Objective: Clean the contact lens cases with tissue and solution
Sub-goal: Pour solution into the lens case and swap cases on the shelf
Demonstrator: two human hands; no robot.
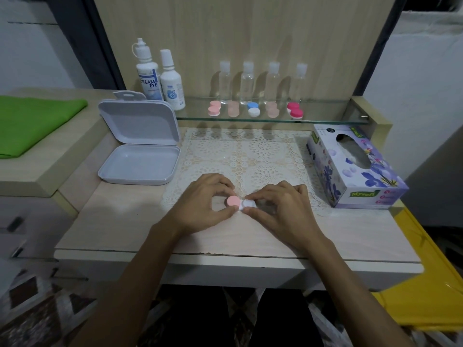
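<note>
- The case (241,203) looks light, stiff and smooth, likely slippery under fingertips; best gripped at each cap's rim, 1 hand per cap, so it can be steadied while a cap is twisted.
- It has 2 round caps joined side by side: pink on the left, white on the right.
- It sits near the front edge of the lace mat (253,156), between both hands.
- Left hand (208,199) pinches the pink cap; right hand (280,206) pinches the white cap.
- Tissue box (355,169) stands right; 2 solution bottles (160,76) far left.
</note>
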